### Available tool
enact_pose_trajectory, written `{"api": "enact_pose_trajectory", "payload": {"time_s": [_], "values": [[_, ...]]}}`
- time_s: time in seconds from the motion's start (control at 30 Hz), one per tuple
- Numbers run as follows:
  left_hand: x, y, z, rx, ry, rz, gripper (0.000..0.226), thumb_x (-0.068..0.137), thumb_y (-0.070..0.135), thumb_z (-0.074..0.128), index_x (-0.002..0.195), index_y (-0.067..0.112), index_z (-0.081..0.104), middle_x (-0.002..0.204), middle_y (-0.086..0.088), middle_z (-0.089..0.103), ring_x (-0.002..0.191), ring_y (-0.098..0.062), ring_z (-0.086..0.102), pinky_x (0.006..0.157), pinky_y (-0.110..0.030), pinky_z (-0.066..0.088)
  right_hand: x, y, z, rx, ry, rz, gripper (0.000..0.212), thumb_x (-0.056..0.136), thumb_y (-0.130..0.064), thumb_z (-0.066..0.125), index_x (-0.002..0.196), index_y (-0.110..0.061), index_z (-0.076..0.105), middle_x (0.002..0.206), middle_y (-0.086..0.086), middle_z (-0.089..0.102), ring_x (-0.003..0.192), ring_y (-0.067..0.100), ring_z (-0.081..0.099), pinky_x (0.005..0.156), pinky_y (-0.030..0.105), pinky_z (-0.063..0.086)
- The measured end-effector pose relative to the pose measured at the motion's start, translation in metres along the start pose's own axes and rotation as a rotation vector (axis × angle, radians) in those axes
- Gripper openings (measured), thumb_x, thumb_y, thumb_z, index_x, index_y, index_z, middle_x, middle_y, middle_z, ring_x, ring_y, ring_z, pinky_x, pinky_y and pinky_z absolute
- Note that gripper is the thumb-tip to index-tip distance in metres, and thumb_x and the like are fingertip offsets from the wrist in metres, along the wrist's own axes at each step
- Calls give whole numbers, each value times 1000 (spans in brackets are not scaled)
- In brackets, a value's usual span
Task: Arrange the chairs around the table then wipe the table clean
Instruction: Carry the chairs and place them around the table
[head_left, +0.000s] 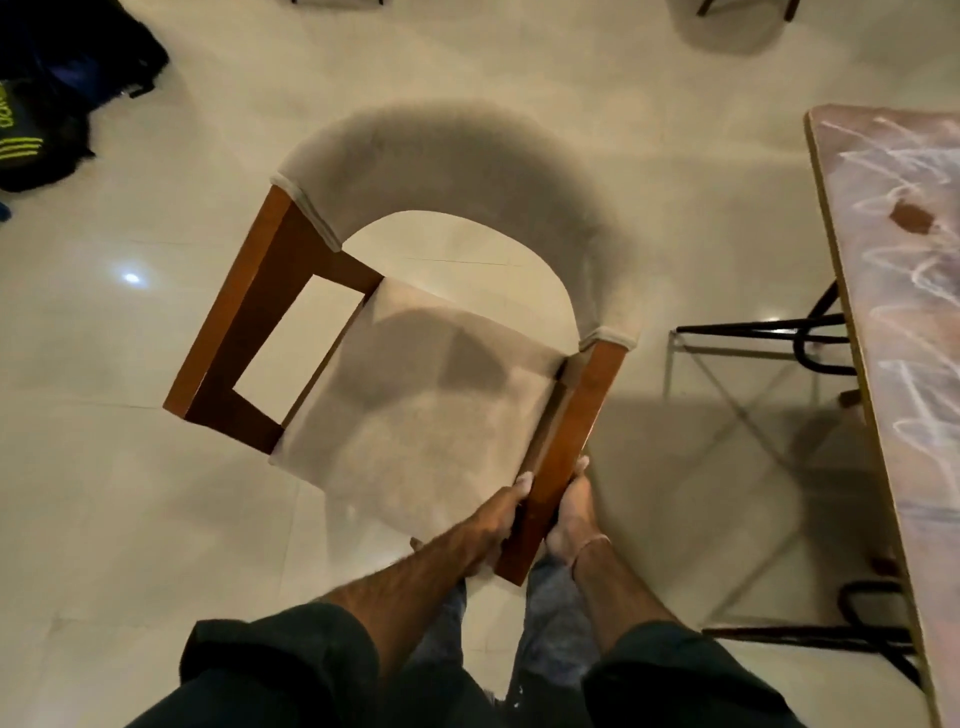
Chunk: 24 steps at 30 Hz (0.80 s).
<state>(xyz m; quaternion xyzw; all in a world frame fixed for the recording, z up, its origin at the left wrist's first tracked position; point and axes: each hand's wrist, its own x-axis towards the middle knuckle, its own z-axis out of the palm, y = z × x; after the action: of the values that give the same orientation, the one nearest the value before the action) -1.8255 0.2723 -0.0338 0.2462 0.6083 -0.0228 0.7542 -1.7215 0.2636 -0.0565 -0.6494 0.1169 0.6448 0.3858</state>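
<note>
On the pale tile floor, left of the table (893, 291): chair (431, 374) gripped by both hands.
Left hand (498, 514) and right hand (574, 512) clamp the near wooden armrest (563, 457) from either side. Seat beige, curved backrest faces away. Table top streaked white, black metal legs (810, 343). Dark bag (57, 93) top left.

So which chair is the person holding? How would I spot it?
Find the scribbled table on the right; the chair is on the pale floor left of it. Both hands, left hand and right hand, grip one wooden armrest. It has a curved grey back, unlike the dark bag far left.
</note>
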Motion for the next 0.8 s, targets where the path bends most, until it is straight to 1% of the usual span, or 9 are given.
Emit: {"api": "enact_pose_trajectory", "payload": {"time_s": [0.07, 0.1, 0.23, 0.37, 0.4, 0.47, 0.53, 0.6, 0.8], "values": [[11, -8, -2, -31, -8, 37, 68, 104, 61, 26, 154, 17, 35, 152, -6, 47, 122, -21, 51, 99, -32, 40, 4, -4, 5, -26, 40, -38, 60, 97, -64, 35, 111, -17, 71, 96, 7, 73, 97, 25, 66, 90, 42, 54], [16, -11, -2, -46, -4, 38, 71, 102, 64, 26, 154, 17, 35, 151, -6, 48, 118, -19, 52, 98, -33, 40, 6, -5, 5, -59, 59, -53, 58, 97, -61, 36, 112, -17, 70, 93, 6, 73, 97, 26, 66, 92, 42, 53], [32, -18, 8, -32, 23, 25, 92, 86, 83, 23, 157, 25, 31, 153, -4, 47, 136, -27, 47, 114, -46, 35, 3, -12, 4, -124, 92, -72, 50, 100, -57, 33, 94, -23, 68, 93, 5, 71, 107, 29, 62, 105, 49, 45], [48, -15, 21, -77, 26, 75, 125, 56, 104, 29, 155, 28, 35, 148, -4, 52, 133, -27, 51, 116, -51, 37, 8, -31, -1, -163, 96, -89, 49, 102, -51, 29, 91, -23, 67, 91, 5, 71, 102, 28, 63, 106, 50, 44], [47, -8, 26, -96, 12, 84, 116, 65, 100, 28, 155, 26, 35, 147, -5, 53, 132, -26, 53, 115, -50, 38, 10, -37, -4, -181, 88, -98, 51, 102, -52, 28, 91, -22, 68, 92, 6, 72, 103, 28, 64, 105, 49, 44], [34, 13, 38, -109, 14, 110, 84, 94, 77, 21, 154, 21, 37, 144, -8, 55, 129, -26, 54, 114, -46, 40, 14, -53, -9, -213, 71, -114, 52, 102, -53, 28, 93, -22, 69, 95, 6, 73, 106, 29, 64, 105, 48, 44], [32, 29, 51, -139, 25, 128, 71, 103, 62, 18, 153, 17, 40, 144, -11, 56, 129, -27, 54, 113, -43, 41, 17, -71, -15, -255, 57, -135, 52, 101, -52, 29, 99, -20, 70, 99, 7, 73, 107, 28, 64, 106, 49, 44], [33, 43, 63, -145, 21, 130, 69, 105, 60, 17, 152, 15, 41, 145, -11, 55, 130, -26, 54, 110, -40, 41, 19, -89, -20, -303, 34, -160, 52, 101, -53, 30, 107, -19, 69, 103, 7, 72, 106, 27, 64, 105, 49, 45], [46, 89, 104, -199, 15, 110, 72, 103, 63, 18, 155, 18, 37, 150, -11, 49, 137, -30, 47, 113, -45, 36, 27, -152, -35, -355, -10, -186, 43, 104, -46, 27, 102, -24, 64, 106, 9, 66, 97, 23, 61, 88, 40, 52]]}}
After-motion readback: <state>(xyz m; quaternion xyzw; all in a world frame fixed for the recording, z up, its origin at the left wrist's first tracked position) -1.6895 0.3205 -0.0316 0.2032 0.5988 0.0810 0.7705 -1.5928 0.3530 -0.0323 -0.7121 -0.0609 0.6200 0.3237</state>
